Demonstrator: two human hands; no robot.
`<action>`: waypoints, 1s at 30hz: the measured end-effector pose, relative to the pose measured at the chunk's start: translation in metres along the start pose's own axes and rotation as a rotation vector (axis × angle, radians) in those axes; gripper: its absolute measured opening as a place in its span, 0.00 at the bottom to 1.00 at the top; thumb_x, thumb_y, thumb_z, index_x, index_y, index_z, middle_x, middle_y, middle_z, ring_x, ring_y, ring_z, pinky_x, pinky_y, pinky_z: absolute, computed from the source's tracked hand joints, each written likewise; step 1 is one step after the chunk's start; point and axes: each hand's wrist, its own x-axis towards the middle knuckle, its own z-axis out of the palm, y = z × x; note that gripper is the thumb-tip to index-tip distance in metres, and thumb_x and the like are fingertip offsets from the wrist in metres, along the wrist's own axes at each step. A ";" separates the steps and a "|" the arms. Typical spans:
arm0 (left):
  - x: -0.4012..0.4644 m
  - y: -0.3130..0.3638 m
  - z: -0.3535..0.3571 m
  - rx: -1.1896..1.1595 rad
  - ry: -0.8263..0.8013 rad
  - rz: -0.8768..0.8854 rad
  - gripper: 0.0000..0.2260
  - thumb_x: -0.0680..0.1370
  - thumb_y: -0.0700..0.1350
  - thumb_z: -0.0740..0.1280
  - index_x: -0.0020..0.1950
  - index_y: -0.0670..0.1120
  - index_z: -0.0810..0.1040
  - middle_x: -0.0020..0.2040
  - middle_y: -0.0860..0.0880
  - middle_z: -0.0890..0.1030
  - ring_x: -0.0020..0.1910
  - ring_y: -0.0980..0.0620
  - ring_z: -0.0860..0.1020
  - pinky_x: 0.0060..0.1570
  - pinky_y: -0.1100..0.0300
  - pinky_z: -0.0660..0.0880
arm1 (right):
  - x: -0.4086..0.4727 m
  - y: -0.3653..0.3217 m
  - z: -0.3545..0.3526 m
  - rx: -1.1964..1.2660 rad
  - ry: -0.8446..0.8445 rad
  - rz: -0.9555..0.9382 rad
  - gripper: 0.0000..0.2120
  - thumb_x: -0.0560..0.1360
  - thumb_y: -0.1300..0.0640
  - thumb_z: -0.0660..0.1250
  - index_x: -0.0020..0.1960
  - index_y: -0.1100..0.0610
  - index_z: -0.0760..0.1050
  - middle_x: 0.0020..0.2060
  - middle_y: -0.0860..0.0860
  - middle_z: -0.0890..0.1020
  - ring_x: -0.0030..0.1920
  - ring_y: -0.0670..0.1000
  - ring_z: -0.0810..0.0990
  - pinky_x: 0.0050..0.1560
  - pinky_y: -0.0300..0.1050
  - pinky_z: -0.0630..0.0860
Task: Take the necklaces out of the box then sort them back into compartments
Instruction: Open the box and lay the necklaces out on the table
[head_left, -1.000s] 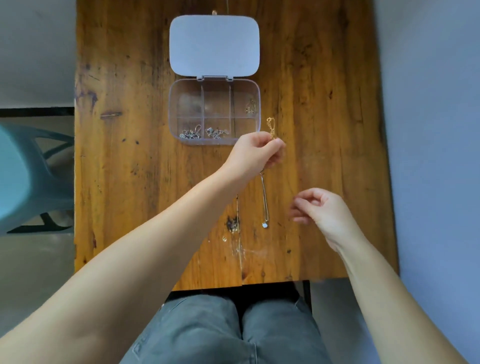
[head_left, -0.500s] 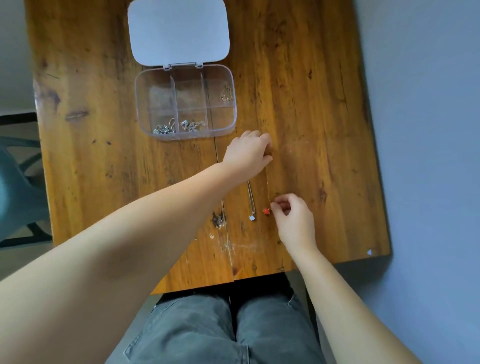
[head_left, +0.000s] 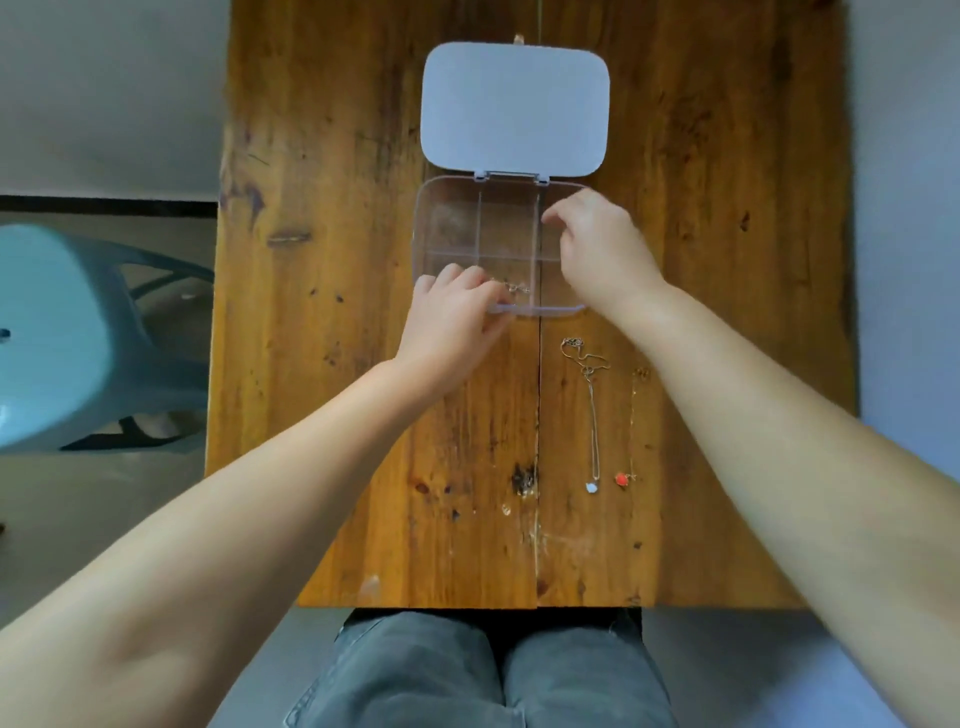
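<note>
The clear compartment box (head_left: 450, 224) lies open on the wooden table (head_left: 322, 270), its white lid (head_left: 514, 106) folded back. My left hand (head_left: 457, 322) curls over the front-left compartment and hides what is in it. A small silver necklace (head_left: 515, 287) sits in the front middle compartment beside my fingers. My right hand (head_left: 602, 249) covers the right-hand compartments, fingertips down in the back one. A silver necklace with a white pendant (head_left: 593, 415) and a gold necklace with a red pendant (head_left: 631, 426) lie stretched out on the table in front of the box.
A light blue plastic chair (head_left: 57, 332) stands left of the table. My knees in grey trousers (head_left: 493, 675) are under the table's near edge (head_left: 467, 605). Grey floor shows to the right.
Both hands left the necklaces laid on the table and went up to the box. The gold necklace with the red pendant now lies free beside the silver one.
</note>
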 end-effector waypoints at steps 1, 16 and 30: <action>0.003 -0.001 0.000 -0.028 0.011 -0.004 0.07 0.77 0.45 0.65 0.52 0.46 0.79 0.50 0.46 0.80 0.52 0.45 0.73 0.52 0.50 0.67 | 0.011 -0.003 0.002 -0.170 -0.112 -0.036 0.16 0.76 0.70 0.57 0.61 0.63 0.74 0.59 0.60 0.76 0.56 0.61 0.76 0.50 0.48 0.74; 0.007 -0.005 -0.005 -0.203 -0.059 -0.050 0.06 0.77 0.46 0.65 0.50 0.46 0.80 0.49 0.47 0.80 0.51 0.48 0.73 0.52 0.54 0.65 | 0.032 0.002 -0.028 -0.388 -0.328 -0.083 0.09 0.76 0.66 0.62 0.50 0.59 0.79 0.46 0.56 0.81 0.47 0.56 0.78 0.48 0.48 0.73; 0.041 0.098 -0.025 -0.870 -0.559 0.014 0.17 0.81 0.50 0.58 0.39 0.41 0.76 0.32 0.48 0.78 0.34 0.49 0.73 0.44 0.50 0.74 | -0.134 0.086 -0.071 1.136 0.047 0.399 0.07 0.75 0.58 0.69 0.42 0.46 0.81 0.37 0.47 0.83 0.38 0.45 0.80 0.36 0.37 0.75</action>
